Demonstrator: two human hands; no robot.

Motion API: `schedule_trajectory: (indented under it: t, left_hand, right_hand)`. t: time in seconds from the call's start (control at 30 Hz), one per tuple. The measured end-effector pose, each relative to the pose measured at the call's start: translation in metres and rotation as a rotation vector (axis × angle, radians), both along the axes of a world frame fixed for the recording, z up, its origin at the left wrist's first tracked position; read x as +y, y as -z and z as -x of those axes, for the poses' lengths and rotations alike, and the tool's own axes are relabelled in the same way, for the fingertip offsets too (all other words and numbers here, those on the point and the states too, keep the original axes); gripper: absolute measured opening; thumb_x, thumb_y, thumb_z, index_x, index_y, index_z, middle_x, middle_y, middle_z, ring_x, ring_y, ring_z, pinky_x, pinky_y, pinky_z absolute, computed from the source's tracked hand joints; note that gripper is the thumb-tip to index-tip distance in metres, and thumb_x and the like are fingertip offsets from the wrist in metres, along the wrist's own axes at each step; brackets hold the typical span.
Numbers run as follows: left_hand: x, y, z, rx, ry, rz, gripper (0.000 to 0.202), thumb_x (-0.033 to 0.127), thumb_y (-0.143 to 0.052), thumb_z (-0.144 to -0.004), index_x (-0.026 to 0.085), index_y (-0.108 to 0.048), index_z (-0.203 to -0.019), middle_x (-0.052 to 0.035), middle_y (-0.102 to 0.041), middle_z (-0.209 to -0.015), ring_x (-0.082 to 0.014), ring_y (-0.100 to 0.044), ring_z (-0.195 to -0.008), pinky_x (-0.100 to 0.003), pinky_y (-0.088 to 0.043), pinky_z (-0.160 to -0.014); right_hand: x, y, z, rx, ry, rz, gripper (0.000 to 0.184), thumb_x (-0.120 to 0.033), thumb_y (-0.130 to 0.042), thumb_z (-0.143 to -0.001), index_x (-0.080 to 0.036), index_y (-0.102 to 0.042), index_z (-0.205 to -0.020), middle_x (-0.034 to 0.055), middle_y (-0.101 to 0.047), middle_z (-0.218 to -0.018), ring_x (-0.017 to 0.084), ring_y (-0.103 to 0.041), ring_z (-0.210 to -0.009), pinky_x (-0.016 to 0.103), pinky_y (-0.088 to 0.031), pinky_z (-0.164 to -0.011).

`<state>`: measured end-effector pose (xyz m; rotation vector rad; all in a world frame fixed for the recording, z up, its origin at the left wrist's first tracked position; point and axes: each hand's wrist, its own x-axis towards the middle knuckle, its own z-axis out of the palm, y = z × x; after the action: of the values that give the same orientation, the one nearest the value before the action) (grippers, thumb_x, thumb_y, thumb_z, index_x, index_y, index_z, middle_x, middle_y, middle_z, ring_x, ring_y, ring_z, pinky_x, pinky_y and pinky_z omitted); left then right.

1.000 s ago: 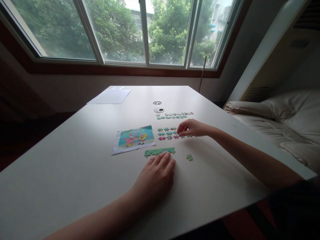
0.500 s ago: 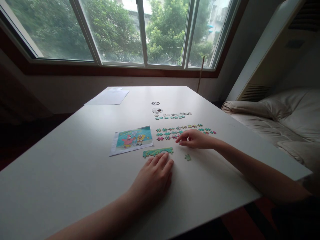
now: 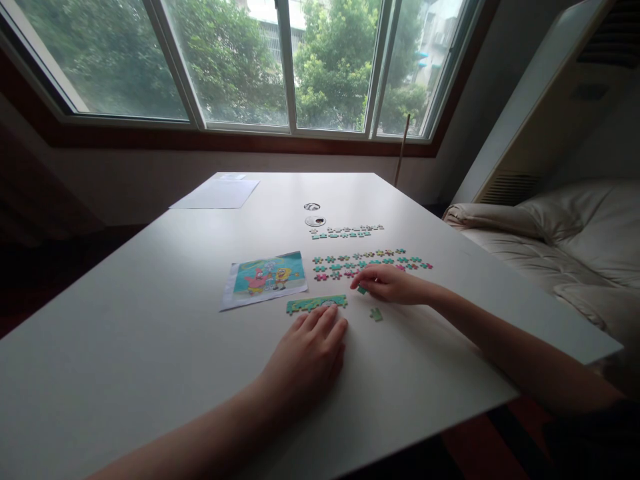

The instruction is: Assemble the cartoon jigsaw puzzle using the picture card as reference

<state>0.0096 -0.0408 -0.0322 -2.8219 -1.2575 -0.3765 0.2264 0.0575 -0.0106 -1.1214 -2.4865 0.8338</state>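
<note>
My left hand (image 3: 310, 340) lies palm down with its fingers stretched out, the fingertips resting on the lower edge of a joined strip of jigsaw puzzle (image 3: 310, 304). To its right, my right hand (image 3: 383, 281) pinches a green puzzle piece (image 3: 362, 289) between thumb and fingers. A single light green puzzle piece (image 3: 375, 314) lies on the table just below my right hand. Beyond that hand, loose puzzle pieces (image 3: 345, 267) lie in several rows, some hidden behind the fingers. A picture sheet (image 3: 267, 277) with cartoon figures lies left of the rows.
The white table (image 3: 150, 320) stretches toward the window. Two more rows of pieces (image 3: 350, 231) lie farther back, near two round cable holes (image 3: 315, 221). White paper (image 3: 215, 194) sits at the far left. A cream sofa (image 3: 540, 247) stands to the right.
My right hand has drawn slightly toward me from the rows, and a green puzzle piece now shows in its fingers. My left hand has stayed on the strip.
</note>
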Motion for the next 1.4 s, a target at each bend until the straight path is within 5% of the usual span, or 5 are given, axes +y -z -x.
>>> schedule_trajectory:
  t: [0.5,0.7,0.9,1.23,1.4]
  left_hand:
    - [-0.001,0.000,0.000,-0.006,-0.001,0.020,0.028,0.016,-0.040,-0.088,0.014,-0.054,-0.112,-0.0146,-0.051,-0.127,-0.0308,-0.046,-0.116,-0.049,-0.042,-0.093]
    - [0.000,0.002,0.000,-0.010,0.004,0.006,0.028,0.017,-0.039,-0.088,0.015,-0.053,-0.112,-0.0143,-0.052,-0.127,-0.0308,-0.047,-0.115,-0.049,-0.042,-0.092]
    - [0.000,0.003,0.002,-0.005,0.008,0.010,0.027,0.016,-0.040,-0.088,0.015,-0.053,-0.112,-0.0141,-0.051,-0.127,-0.0310,-0.046,-0.115,-0.050,-0.042,-0.092]
    - [0.000,0.002,0.000,0.010,0.000,0.010,0.027,0.017,-0.040,-0.088,0.014,-0.054,-0.111,-0.0146,-0.052,-0.126,-0.0312,-0.047,-0.115,-0.050,-0.042,-0.092]
    - [0.000,0.002,0.001,0.012,0.001,0.002,0.027,0.017,-0.040,-0.088,0.014,-0.054,-0.111,-0.0142,-0.052,-0.126,-0.0306,-0.047,-0.114,-0.049,-0.043,-0.091]
  right_hand:
    - [-0.002,0.002,0.005,0.138,0.103,0.116,0.015,-0.029,-0.061,-0.075,-0.014,-0.061,-0.080,0.0022,-0.062,-0.071,0.011,-0.055,-0.064,0.022,-0.040,-0.057]
    - [-0.005,0.003,0.006,0.114,0.121,0.079,0.012,-0.026,-0.063,-0.072,-0.015,-0.061,-0.075,0.0013,-0.062,-0.070,0.010,-0.054,-0.063,0.021,-0.040,-0.057]
    - [-0.007,0.005,0.012,0.141,0.140,0.026,0.020,-0.021,-0.056,-0.077,-0.018,-0.066,-0.094,0.0001,-0.063,-0.070,0.010,-0.056,-0.066,0.022,-0.040,-0.061]
    - [-0.011,0.010,0.024,0.205,0.223,0.071,0.016,-0.026,-0.062,-0.072,-0.014,-0.067,-0.080,0.0021,-0.065,-0.069,0.011,-0.057,-0.063,0.022,-0.043,-0.059]
    - [-0.015,0.012,0.027,0.168,0.286,-0.030,0.011,-0.024,-0.062,-0.070,-0.015,-0.067,-0.074,0.0009,-0.064,-0.065,0.010,-0.056,-0.060,0.020,-0.041,-0.055]
